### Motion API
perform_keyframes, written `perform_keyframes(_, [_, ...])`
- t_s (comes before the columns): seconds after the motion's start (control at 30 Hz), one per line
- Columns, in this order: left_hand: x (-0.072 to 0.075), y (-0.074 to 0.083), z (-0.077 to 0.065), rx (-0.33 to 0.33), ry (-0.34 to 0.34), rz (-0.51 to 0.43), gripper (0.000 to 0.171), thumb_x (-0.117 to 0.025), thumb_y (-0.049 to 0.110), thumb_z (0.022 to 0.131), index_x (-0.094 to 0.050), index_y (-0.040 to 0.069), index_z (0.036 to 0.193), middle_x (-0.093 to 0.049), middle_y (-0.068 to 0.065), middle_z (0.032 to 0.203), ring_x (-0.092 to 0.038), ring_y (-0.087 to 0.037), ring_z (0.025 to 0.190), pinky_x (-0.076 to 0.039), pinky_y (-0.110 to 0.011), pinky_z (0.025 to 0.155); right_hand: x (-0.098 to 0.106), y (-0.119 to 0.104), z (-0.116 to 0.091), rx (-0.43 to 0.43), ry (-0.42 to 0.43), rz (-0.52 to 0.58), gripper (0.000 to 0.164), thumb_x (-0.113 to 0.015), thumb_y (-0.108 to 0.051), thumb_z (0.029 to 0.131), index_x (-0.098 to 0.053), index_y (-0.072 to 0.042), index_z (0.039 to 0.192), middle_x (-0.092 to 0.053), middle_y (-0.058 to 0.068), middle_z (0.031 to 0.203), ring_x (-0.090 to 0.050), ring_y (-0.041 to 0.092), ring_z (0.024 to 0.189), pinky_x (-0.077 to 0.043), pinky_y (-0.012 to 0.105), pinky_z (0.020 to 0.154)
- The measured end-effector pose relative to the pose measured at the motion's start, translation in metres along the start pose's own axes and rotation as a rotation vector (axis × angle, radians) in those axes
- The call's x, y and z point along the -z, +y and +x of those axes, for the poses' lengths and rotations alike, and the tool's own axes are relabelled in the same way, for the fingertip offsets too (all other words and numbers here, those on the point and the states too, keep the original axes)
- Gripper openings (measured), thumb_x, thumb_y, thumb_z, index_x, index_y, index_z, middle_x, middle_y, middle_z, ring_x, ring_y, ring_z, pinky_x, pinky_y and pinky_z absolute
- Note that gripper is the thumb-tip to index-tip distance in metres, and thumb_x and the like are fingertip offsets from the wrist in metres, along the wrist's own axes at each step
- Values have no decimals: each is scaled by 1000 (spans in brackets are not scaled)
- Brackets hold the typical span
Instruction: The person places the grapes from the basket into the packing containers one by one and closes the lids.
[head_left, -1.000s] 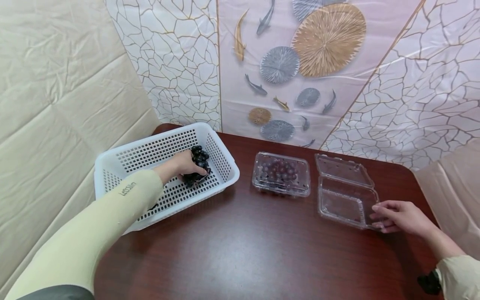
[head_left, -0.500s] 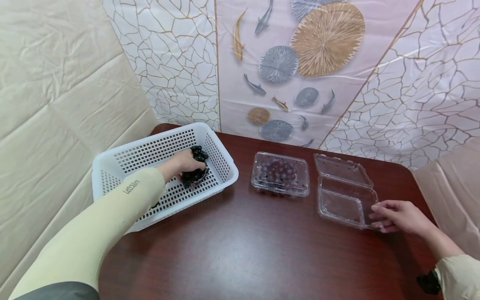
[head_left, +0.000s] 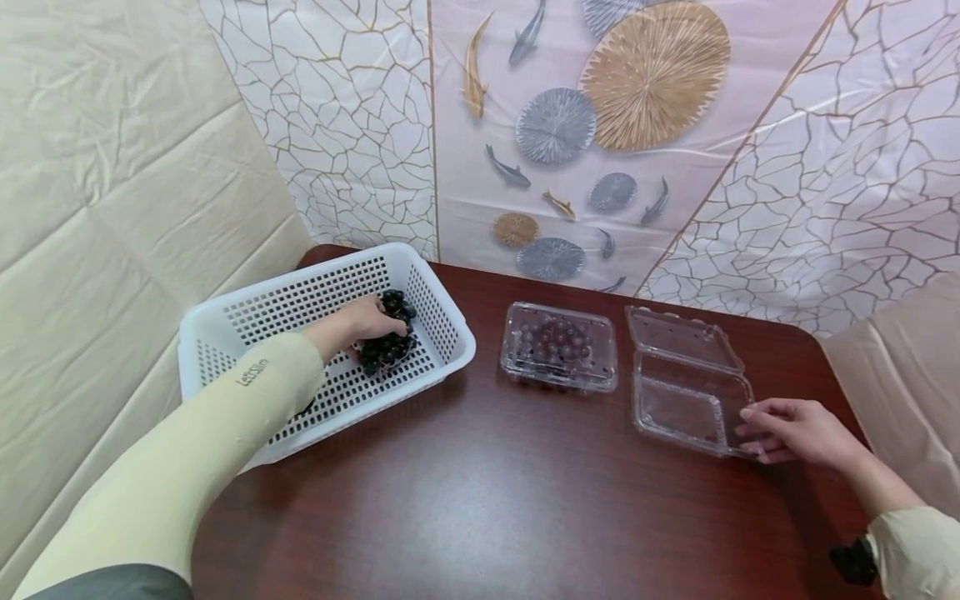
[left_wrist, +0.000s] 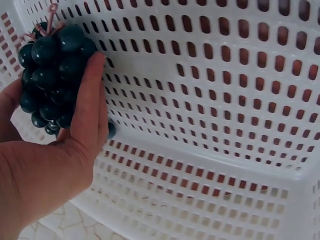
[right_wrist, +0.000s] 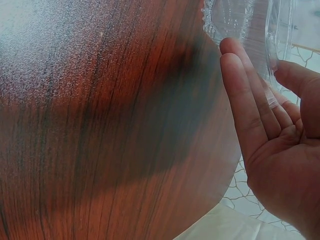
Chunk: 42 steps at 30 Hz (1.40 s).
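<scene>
My left hand [head_left: 369, 320] is down inside the white plastic basket [head_left: 442, 371], gripping a bunch of dark grapes [head_left: 390, 346]. In the left wrist view the fingers and thumb of the left hand [left_wrist: 65, 145] lie on both sides of the bunch [left_wrist: 52, 75], its pinkish stem uppermost. At the table's right, my right hand [head_left: 802, 433] pinches the near right corner of a clear clamshell container [head_left: 682, 408], whose lid is folded back. The right wrist view has the thumb of the right hand [right_wrist: 280, 125] on one side of the clear plastic [right_wrist: 235, 20], fingers on the other.
Between basket and raised-lid container stands a closed clear clamshell [head_left: 558, 346] with reddish grapes inside. A loose dark grape [left_wrist: 111, 129] lies in the basket beyond the left hand. Patterned cloth walls [head_left: 360, 133] enclose the dark red-brown table [head_left: 487, 483] at the back and sides.
The left hand has shifted slightly with the grapes, and more of the bunch shows beneath its thumb. The right hand and the containers have stayed in place.
</scene>
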<state>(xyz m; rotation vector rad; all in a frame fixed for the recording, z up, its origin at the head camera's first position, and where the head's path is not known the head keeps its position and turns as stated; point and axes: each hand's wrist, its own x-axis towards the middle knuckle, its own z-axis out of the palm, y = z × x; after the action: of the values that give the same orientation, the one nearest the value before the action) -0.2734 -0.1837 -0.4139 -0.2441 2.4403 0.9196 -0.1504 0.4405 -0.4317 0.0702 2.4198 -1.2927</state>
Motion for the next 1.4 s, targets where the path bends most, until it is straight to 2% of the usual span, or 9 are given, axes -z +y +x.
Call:
perform_keyframes(0.13, [-5, 6, 0, -10, 24, 115, 96, -70, 43, 83, -16, 1, 151, -26, -28, 148, -50, -43, 116, -58, -47, 59, 0, 1, 0, 1, 6, -6, 42, -53, -21, 100, -50, 17, 119, -73, 14, 96, -73, 24, 79, -59, 42, 66])
perform_keyframes(0.2, [-8, 9, 0, -6, 39, 171, 101, -72, 45, 81, -14, -1, 150, -28, -29, 147, -52, -43, 115, -58, -47, 57, 0, 1, 1, 2, 6, -5, 42, -53, -21, 100, -49, 17, 119, -73, 15, 96, -73, 23, 79, -59, 42, 65])
perform_keyframes(0.3, [-9, 11, 0, 3, 46, 186, 101, -73, 42, 81, -13, -1, 151, -29, -29, 147, -52, -43, 116, -58, -48, 57, 0, 1, 1, 3, 2, 9, 41, -53, -20, 100, -50, 17, 118, -73, 15, 96, -73, 24, 79, -59, 43, 66])
perform_keyframes(0.43, [-6, 9, 3, 31, 3, 94, 95, -67, 33, 84, -8, 4, 153, -20, -27, 152, -44, -43, 125, -58, -51, 63, 1, 1, 0, 9, -7, 30, 39, -52, -19, 100, -50, 17, 116, -73, 14, 95, -73, 24, 79, -59, 43, 66])
perform_keyframes(0.57, [-2, 5, 5, 41, -45, 17, 88, -62, 30, 86, -11, 6, 153, -21, -24, 152, -39, -41, 129, -56, -51, 68, 1, 0, 0, 12, -11, 34, 40, -52, -19, 101, -50, 17, 116, -73, 14, 94, -73, 25, 79, -59, 42, 66])
perform_keyframes(0.8, [7, 1, -2, 8, -154, -69, 59, -62, 34, 86, -36, 6, 132, -35, -20, 143, -45, -44, 123, -56, -50, 74, 1, 0, 1, 1, -10, 28, 42, -52, -20, 100, -49, 18, 118, -73, 15, 95, -73, 24, 79, -59, 43, 66])
perform_keyframes(1.07, [23, -3, -2, 26, -262, -220, 63, -60, 37, 84, -35, 14, 137, -48, -17, 128, -54, -29, 103, -55, -41, 73, 1, -1, 2, 3, -9, 16, 44, -53, -20, 100, -48, 19, 118, -73, 15, 95, -73, 25, 79, -59, 42, 65])
perform_keyframes(1.27, [35, -4, -9, 10, -314, -350, 69, -61, 39, 84, -34, 13, 142, -45, -19, 133, -53, -30, 111, -56, -41, 79, 1, -3, 2, 0, -13, 2, 46, -52, -20, 101, -46, 20, 120, -72, 17, 95, -73, 24, 79, -59, 42, 66])
perform_keyframes(1.4, [43, -2, -16, -16, -314, -428, 65, -63, 38, 84, -37, 13, 138, -49, -16, 125, -54, -27, 109, -55, -41, 80, 1, -3, 2, 0, -15, -5, 46, -53, -21, 100, -46, 21, 120, -72, 17, 96, -73, 23, 79, -59, 42, 66])
